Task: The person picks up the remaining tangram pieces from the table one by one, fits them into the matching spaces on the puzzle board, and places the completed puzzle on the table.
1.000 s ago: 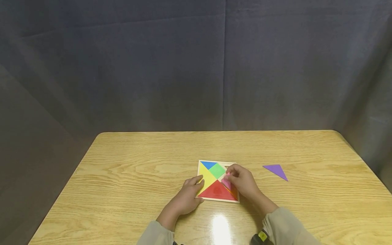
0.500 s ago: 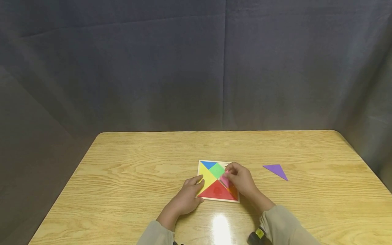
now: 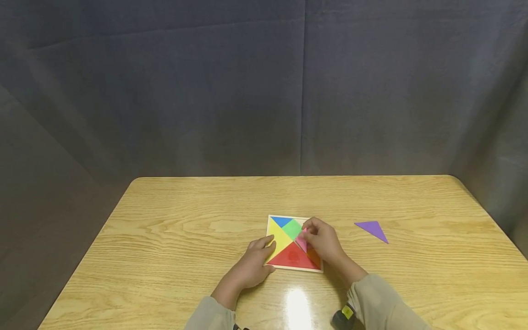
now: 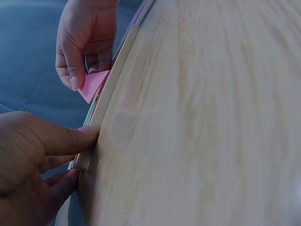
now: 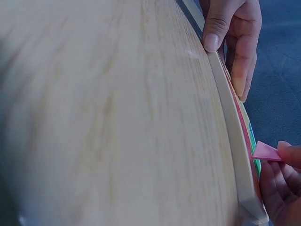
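Carefully, my right hand (image 3: 325, 241) pinched the pink piece (image 4: 92, 86), probably light and stiff, best taken by its edges; my left hand (image 3: 252, 266) held the tray (image 4: 110, 82).

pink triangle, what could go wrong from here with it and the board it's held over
The pink triangle is tilted in the right hand, so it could slip or catch on the neighbouring green square.

The left hand grips the puzzle tray at one corner, so a hard push might make it pivot.
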### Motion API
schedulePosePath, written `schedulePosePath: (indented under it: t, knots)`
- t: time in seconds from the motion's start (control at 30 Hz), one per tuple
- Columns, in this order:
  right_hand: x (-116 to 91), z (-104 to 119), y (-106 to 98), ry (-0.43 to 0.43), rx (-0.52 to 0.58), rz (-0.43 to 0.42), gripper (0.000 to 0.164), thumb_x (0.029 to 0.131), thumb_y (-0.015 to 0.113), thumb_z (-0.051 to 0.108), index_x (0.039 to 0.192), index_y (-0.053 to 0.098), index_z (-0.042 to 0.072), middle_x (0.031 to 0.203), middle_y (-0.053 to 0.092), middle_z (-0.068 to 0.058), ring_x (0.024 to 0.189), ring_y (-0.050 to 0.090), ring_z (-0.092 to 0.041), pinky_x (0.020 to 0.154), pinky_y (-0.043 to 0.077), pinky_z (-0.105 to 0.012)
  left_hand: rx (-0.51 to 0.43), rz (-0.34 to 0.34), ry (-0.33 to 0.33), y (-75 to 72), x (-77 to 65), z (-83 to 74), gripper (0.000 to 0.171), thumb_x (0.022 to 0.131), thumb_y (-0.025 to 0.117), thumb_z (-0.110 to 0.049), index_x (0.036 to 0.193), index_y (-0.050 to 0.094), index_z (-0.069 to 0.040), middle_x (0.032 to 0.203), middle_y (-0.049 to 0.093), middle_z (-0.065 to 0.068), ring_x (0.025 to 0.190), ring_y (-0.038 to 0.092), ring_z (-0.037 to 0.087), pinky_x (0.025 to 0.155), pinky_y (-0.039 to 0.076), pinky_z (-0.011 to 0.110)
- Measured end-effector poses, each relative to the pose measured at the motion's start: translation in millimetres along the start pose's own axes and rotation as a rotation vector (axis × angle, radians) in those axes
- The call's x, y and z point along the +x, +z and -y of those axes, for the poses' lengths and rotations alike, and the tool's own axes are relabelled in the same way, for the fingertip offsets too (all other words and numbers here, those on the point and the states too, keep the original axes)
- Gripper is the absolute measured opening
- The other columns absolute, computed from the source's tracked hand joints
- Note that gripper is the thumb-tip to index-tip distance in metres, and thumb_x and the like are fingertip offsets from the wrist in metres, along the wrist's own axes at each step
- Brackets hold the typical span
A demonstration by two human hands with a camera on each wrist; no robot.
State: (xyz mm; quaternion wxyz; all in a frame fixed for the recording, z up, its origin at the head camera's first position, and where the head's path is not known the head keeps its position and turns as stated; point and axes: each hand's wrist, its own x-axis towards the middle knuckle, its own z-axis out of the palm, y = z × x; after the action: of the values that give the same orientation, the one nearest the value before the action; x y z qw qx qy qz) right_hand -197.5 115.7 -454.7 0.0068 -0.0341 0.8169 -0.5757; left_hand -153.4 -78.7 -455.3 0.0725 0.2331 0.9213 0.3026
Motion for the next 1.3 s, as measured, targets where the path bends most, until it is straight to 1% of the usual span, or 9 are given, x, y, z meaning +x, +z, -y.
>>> schedulePosePath:
  t: [0.23, 0.47, 0.57, 0.73, 0.83, 0.93, 1.1, 1.3]
  knots:
    - [0, 2, 2, -0.026, -0.046, -0.003, 0.012, 0.073, 0.059, -0.009, 0.078, 0.054, 0.000, 0.063, 0.050, -0.004, 0.056, 0.049, -0.013, 0.048, 0.044, -0.023, -0.005, 0.002, -0.003, -1.2, -0.9, -1.2, 0.050, 0.080, 0.058, -0.008, 0.126, 0.040, 0.005, 0.136, 0.029, 0.011, 0.122, 0.023, 0.028, 0.095, 0.029, 0.039]
    - [2, 2, 2, -0.048, -0.168, -0.002, 0.011, 0.073, 0.061, -0.007, 0.076, 0.056, 0.003, 0.061, 0.048, -0.001, 0.059, 0.044, -0.013, 0.050, 0.038, -0.023, 0.002, 0.003, -0.009, 0.0, -0.6, -0.4, 0.051, 0.080, 0.058, -0.009, 0.125, 0.041, 0.004, 0.135, 0.029, 0.010, 0.122, 0.023, 0.028, 0.096, 0.028, 0.038]
    - [2, 1, 3, -0.048, -0.180, -0.001, 0.011, 0.073, 0.062, -0.005, 0.077, 0.056, 0.003, 0.059, 0.047, -0.001, 0.058, 0.043, -0.013, 0.049, 0.037, -0.023, 0.008, 0.002, -0.010, 0.3, -0.8, 0.0, 0.051, 0.080, 0.058, -0.009, 0.125, 0.041, 0.004, 0.135, 0.029, 0.010, 0.122, 0.023, 0.028, 0.097, 0.027, 0.038]
    - [2, 1, 6, -0.084, -0.217, -0.021, 0.010, 0.072, 0.061, -0.005, 0.077, 0.056, 0.003, 0.059, 0.047, 0.000, 0.054, 0.042, -0.013, 0.048, 0.036, -0.024, 0.000, 0.004, -0.013, 0.4, -1.4, 0.7, 0.051, 0.080, 0.058, -0.009, 0.126, 0.040, 0.004, 0.135, 0.029, 0.010, 0.122, 0.023, 0.028, 0.097, 0.027, 0.038]
    - [0, 3, 7, -0.124, -0.279, -0.035, 0.010, 0.072, 0.061, -0.004, 0.078, 0.056, 0.002, 0.060, 0.049, -0.001, 0.054, 0.043, -0.013, 0.049, 0.037, -0.025, -0.001, 0.003, -0.011, 0.7, -1.3, 1.0, 0.052, 0.080, 0.059, -0.009, 0.126, 0.040, 0.004, 0.136, 0.028, 0.010, 0.122, 0.023, 0.028, 0.097, 0.027, 0.038]
    - [-1, 4, 8, -0.141, -0.349, -0.044, 0.011, 0.072, 0.060, -0.002, 0.082, 0.057, 0.001, 0.064, 0.052, -0.002, 0.054, 0.044, -0.012, 0.050, 0.039, -0.025, 0.003, 0.002, -0.006, 0.8, -0.9, 1.0, 0.052, 0.079, 0.059, -0.009, 0.126, 0.040, 0.004, 0.136, 0.029, 0.010, 0.122, 0.023, 0.028, 0.097, 0.027, 0.038]
    - [-2, 8, 11, -0.126, -0.428, -0.045, 0.016, 0.070, 0.059, -0.003, 0.086, 0.057, -0.002, 0.061, 0.050, -0.001, 0.051, 0.042, -0.011, 0.047, 0.036, -0.024, 0.003, 0.001, -0.005, 0.3, -0.8, 0.6, 0.052, 0.079, 0.059, -0.010, 0.126, 0.040, 0.004, 0.136, 0.029, 0.010, 0.122, 0.023, 0.028, 0.097, 0.027, 0.038]
    - [-4, 13, 14, -0.148, -0.527, -0.068, 0.025, 0.067, 0.065, -0.001, 0.090, 0.055, -0.005, 0.064, 0.047, -0.002, 0.057, 0.043, -0.014, 0.051, 0.038, -0.026, 0.004, -0.001, -0.005, 0.1, 0.0, 1.0, 0.052, 0.080, 0.059, -0.010, 0.126, 0.041, 0.003, 0.136, 0.029, 0.010, 0.122, 0.023, 0.028, 0.096, 0.028, 0.038]
